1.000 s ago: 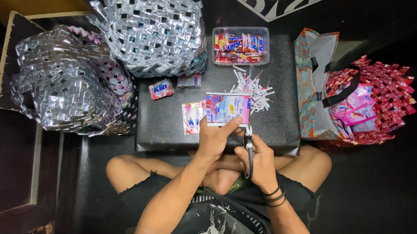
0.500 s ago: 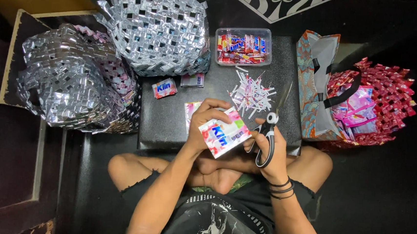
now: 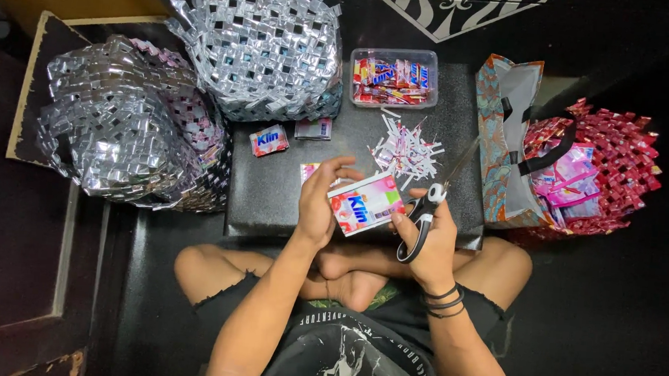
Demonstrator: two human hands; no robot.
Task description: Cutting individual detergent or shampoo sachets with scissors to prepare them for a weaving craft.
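My left hand (image 3: 319,203) holds a flat pink and white sachet wrapper (image 3: 369,203) by its left edge, above the near edge of a black board (image 3: 271,191). My right hand (image 3: 428,246) grips black-handled scissors (image 3: 431,203), its fingertips touching the wrapper's right edge. The scissor blades point up and to the right, away from the wrapper. A heap of cut wrapper strips (image 3: 406,147) lies just beyond both hands. Another wrapper (image 3: 309,170) lies partly hidden under my left hand.
A clear tub of red sachets (image 3: 394,77) stands at the board's far edge. Two small wrappers (image 3: 269,139) lie near a silver woven basket (image 3: 258,45); a second one (image 3: 119,126) sits left. A patterned bag (image 3: 503,137) and red woven basket (image 3: 611,164) are right.
The wrapper was turned over and drawn from the board's middle toward me. The scissors came off its right edge and now point away up-right. The head view shifted slightly.
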